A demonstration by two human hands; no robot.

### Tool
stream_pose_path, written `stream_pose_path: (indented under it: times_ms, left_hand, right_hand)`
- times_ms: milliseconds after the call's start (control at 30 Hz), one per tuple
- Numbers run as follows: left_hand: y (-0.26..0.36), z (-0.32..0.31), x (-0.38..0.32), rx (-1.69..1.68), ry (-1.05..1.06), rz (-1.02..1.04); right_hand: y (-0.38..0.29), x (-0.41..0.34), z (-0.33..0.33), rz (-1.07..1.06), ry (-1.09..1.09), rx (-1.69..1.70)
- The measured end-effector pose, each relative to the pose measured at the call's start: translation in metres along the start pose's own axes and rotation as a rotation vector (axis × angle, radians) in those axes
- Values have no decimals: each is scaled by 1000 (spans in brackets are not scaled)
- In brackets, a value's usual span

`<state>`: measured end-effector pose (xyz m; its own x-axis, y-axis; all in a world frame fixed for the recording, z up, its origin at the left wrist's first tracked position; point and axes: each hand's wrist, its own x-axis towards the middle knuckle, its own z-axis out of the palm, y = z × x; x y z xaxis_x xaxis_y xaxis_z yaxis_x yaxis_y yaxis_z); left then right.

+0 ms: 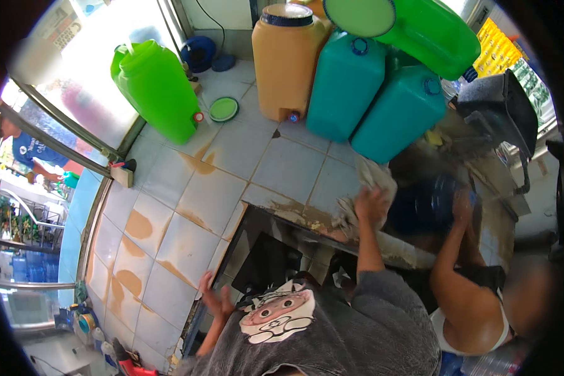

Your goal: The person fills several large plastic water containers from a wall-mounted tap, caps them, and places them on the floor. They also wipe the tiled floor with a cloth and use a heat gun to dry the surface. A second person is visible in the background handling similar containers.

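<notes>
My right hand [372, 205] holds a crumpled greyish rag [375, 177] at the tiled counter's inner edge, with part of the cloth hanging over it. My left hand [216, 296] is by the counter's left inner edge, fingers apart and holding nothing. Near the rag, two teal plastic water jugs [348, 87] [399, 113] stand on the tiled counter [282, 164]. Beside them is an orange-tan container [286, 66] with a dark-rimmed lid and a spigot. A bright green container [155, 89], open at the top, stands farther left, with its green lid [224, 109] lying flat nearby.
At right, a co-worker's hand [461, 207] touches a round blue water bottle [423, 202] in a dark basin area. Another green container [427, 33] lies across the jugs. A black faucet-like fixture [503, 113] juts out at right. Brown stains [138, 224] mark tiles beside the glass frame [66, 131].
</notes>
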<state>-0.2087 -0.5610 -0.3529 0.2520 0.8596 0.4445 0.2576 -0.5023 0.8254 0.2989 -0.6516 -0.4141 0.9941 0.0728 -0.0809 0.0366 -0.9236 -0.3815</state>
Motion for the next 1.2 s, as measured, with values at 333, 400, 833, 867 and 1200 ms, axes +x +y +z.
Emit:
stream_pose_path:
  times_ms: [333, 400, 833, 867, 1200]
  left_hand:
    - [141, 343, 61, 99, -1052, -22]
    - [145, 388, 47, 219, -1101, -61]
    - [148, 405, 106, -897, -1573, -555]
    - [150, 406, 109, -961, -1515, -640]
    - [166, 477, 111, -195, -1145, -164]
  right_hand:
    - [47, 19, -65, 566, -151, 1267]
    - [43, 7, -94, 562, -276, 1490]
    - [98, 9, -72, 513, -627, 2068]
    - [98, 12, -70, 453, -664, 2097]
    - [58, -14, -125, 82, -876, 1580]
